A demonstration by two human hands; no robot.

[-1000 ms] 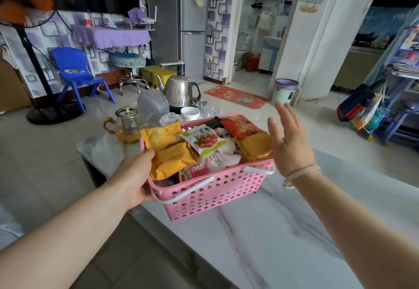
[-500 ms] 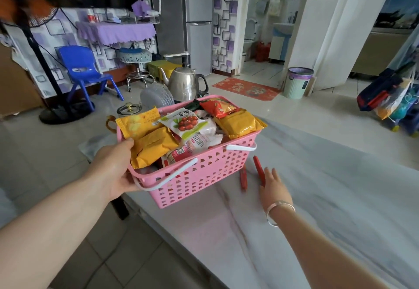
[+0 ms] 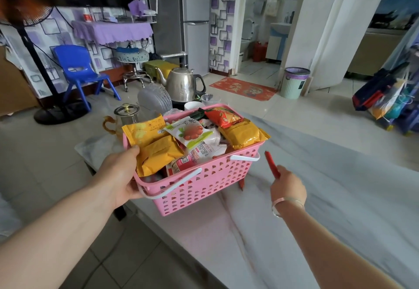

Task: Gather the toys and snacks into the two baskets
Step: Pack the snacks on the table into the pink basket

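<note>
Hands: left gripping overfull pink basket, right pinching red stick.

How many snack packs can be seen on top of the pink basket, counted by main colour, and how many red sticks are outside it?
Yellow or orange packs: 3
Red pack: 1
White pack with red fruit picture: 1
Pink and white pack: 1
Red sticks outside the pink basket: 2
Total: 8
Packs buried deeper cannot be counted.
</note>
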